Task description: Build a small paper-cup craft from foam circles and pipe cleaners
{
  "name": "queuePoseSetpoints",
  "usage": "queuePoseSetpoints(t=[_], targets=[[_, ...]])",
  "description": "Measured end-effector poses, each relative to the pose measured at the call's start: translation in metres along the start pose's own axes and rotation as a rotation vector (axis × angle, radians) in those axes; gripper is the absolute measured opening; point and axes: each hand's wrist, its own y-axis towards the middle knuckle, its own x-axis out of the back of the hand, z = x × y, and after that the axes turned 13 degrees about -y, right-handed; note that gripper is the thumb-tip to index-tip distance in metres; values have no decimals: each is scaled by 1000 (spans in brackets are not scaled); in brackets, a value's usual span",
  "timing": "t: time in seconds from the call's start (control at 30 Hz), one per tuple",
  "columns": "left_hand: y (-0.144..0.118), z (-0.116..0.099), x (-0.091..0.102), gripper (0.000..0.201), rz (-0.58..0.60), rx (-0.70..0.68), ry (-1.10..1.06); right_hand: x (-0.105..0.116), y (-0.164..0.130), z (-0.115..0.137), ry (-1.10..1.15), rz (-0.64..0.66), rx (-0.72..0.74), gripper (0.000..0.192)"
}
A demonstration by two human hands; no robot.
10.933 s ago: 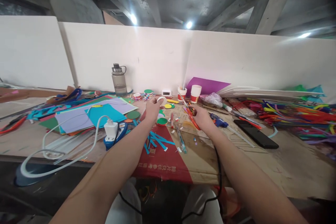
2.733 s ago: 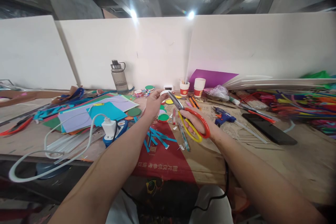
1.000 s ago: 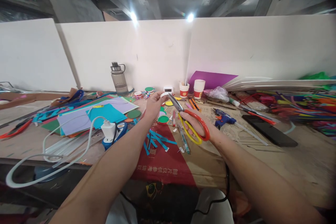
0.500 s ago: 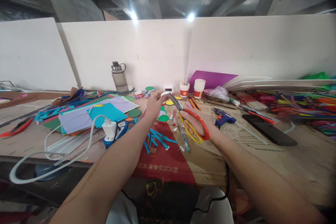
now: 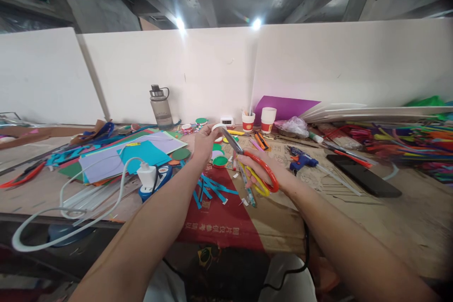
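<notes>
Above centre of cluttered cardboard-covered table: small white tape roll, thin ring, pinched in left hand fingertips. Scissors, steel blades, red and yellow loop handles, gripped by right hand, fingers through loops; blade tips right at roll, blades nearly closed. Below hands: blue paper strips, green disc. Right: blue glue gun, black phone. Far left: grey water bottle.

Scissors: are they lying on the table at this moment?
No, the right hand holds the scissors by their red and yellow handles above the table, blades pointing at the white ring in the left hand.
</notes>
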Motion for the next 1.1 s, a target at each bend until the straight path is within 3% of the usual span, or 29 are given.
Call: queuePoseSetpoints(t=[0.17,0.47,0.63,0.7,0.83,0.9,1.1], targets=[[2,-3,5,32,-152,17,-46,5,-2,7,19,-64,83,33],[9,-16,8,32,-312,67,-202,31,8,-6,99,-486,122,31],[8,-10,5,30,-363,117,-220,38,11,-12,111,-577,95,28],[0,-2,-3,28,-320,168,-159,37,13,-16,81,-561,87,26],[-30,7,-27,19,-56,157,95,32,15,-27,-8,-551,90,25],[-46,6,-39,15,92,157,219,31,16,-30,-29,-596,88,24],[-78,-6,-60,8,281,132,433,32,15,-31,-34,-789,22,21]])
